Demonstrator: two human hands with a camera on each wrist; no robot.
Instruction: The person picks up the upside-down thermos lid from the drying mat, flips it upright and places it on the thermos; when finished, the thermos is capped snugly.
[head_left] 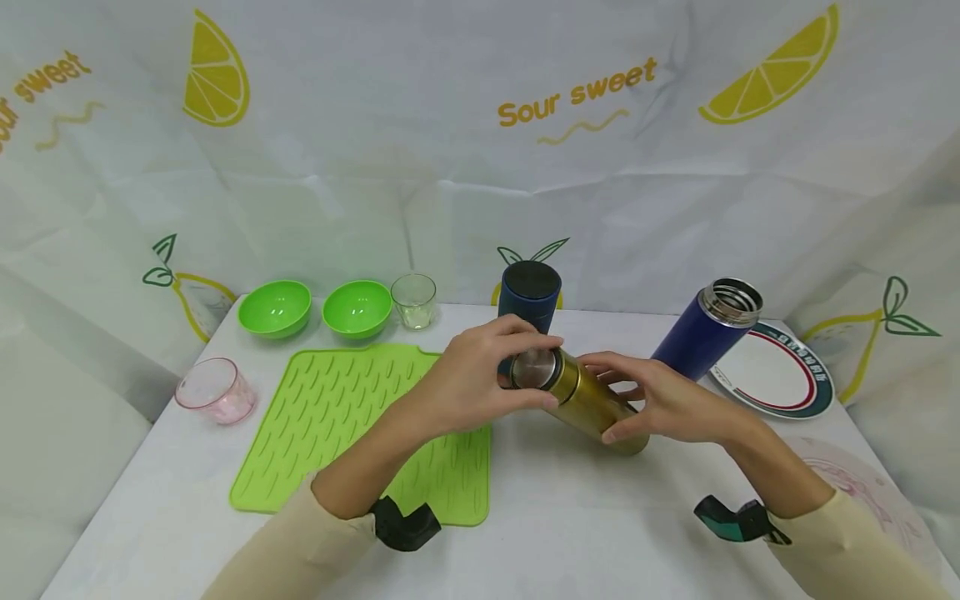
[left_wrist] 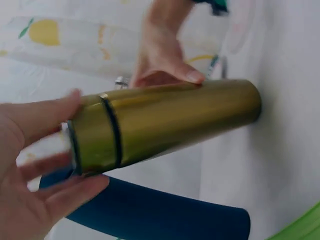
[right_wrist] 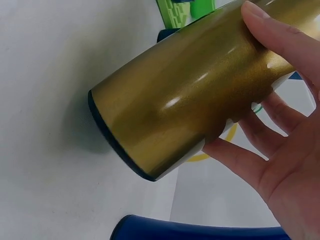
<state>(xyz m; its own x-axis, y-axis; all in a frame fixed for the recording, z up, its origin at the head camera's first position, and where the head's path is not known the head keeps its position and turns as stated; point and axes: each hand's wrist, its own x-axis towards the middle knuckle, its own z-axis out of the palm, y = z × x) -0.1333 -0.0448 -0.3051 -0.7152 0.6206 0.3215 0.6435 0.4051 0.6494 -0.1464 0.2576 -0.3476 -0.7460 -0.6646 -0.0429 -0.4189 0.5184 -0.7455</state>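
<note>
2 beige sleeves [head_left: 300, 533] [head_left: 847, 550] reach in from the near edge over the white tabletop [head_left: 570, 533], with a black wrist mount [head_left: 405, 523] below your left wrist and another [head_left: 738, 523] below your right. Near your right forearm lies a pale plate [head_left: 855, 483] with a faint pink print; I cannot make out any words in it.

Further in, your left hand [head_left: 483, 371] has thumb and fingers closed about the steel-topped cap [head_left: 534, 369] of the gold flask [head_left: 588, 404], while your right hand [head_left: 663, 400] grips its body. The flask tilts between your hands, cap end raised to the left, base low at the right; whether that base touches the tabletop, I cannot tell. The step seems to be a 2-handed hold at cap and body. I judge that your next move calls for a firm right grip and a level, unhurried left wrist. No lettering shows on the sides of the gold flask in view.

To your left lie a lime-green mat [head_left: 322, 400] and, beyond its left edge, a pink glass [head_left: 225, 396]. At right, a lidless blue flask [head_left: 693, 333] stands before a plate with a green and red rim [head_left: 821, 383]; its characters are too small to read.

Behind are a dark blue flask [head_left: 530, 292], a clear glass [head_left: 415, 302] and 2 green bowls [head_left: 274, 308] [head_left: 357, 308]. Farthest, the lemon-printed cloth [head_left: 420, 150] reads "Sour sweet", plus 1 clipped repeat at left.
</note>
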